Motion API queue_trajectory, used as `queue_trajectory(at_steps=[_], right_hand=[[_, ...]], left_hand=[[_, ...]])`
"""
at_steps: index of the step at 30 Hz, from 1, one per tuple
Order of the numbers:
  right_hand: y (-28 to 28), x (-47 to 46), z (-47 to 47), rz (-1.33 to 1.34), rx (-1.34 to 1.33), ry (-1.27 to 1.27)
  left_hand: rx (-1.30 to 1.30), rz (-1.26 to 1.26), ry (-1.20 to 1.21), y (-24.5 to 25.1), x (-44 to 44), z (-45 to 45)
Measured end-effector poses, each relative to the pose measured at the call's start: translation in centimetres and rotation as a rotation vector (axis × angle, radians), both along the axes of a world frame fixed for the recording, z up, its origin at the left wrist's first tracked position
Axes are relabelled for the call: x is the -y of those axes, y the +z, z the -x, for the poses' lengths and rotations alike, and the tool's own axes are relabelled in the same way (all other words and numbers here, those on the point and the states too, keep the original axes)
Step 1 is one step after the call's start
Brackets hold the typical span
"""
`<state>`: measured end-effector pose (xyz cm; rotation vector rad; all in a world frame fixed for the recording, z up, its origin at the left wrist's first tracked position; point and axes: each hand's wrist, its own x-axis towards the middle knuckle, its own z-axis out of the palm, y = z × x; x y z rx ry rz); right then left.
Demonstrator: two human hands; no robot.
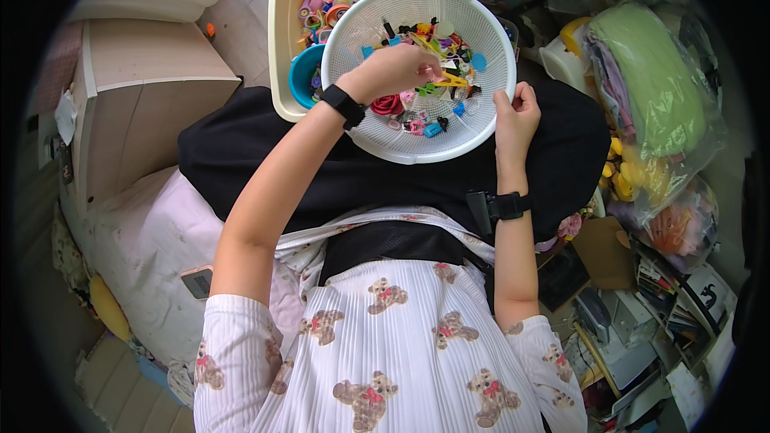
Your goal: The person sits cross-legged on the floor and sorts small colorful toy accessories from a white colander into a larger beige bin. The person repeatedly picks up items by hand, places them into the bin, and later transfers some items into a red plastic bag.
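A white plastic mesh basket (415, 153) rests over my lap and against a cream plastic tub (278, 42). Small colourful toys and trinkets lie in the basket, among them a red rose-shaped piece (387, 104), a light blue disc (479, 62) and a blue piece (432, 130). My left hand (400, 69) reaches inside from the left, its fingertips at a yellow plastic clip (452, 80); whether they grip it is unclear. At the basket's right rim is my right hand (518, 109), fingers curled, thumb and forefinger pinched close to the edge; the rim partly hides their contact.
The tub holds more small toys and a blue round bowl (299, 79). A cabinet (159, 114) stands at the left, and a phone (198, 282) lies on the bedding. Plastic-wrapped textiles (649, 81) and an open cardboard box (604, 252) are at the right.
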<state>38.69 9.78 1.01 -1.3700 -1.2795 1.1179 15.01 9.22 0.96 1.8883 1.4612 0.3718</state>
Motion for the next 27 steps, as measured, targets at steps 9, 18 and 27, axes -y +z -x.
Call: queue_trajectory(at_steps=[9,18,27], right_hand=[[0.0,0.1,-0.1,0.021,0.001,-0.004],[0.8,0.1,0.4,-0.018,0.000,0.027],[1.2,0.1,0.5,-0.050,0.015,0.057]], left_hand=[[-0.010,-0.089,0.054,-1.0,0.3,-2.6],[-0.291,0.231,-0.021,-0.4,-0.1,2.9],[-0.288,-0.216,0.494,-3.8,-0.5,1.6]])
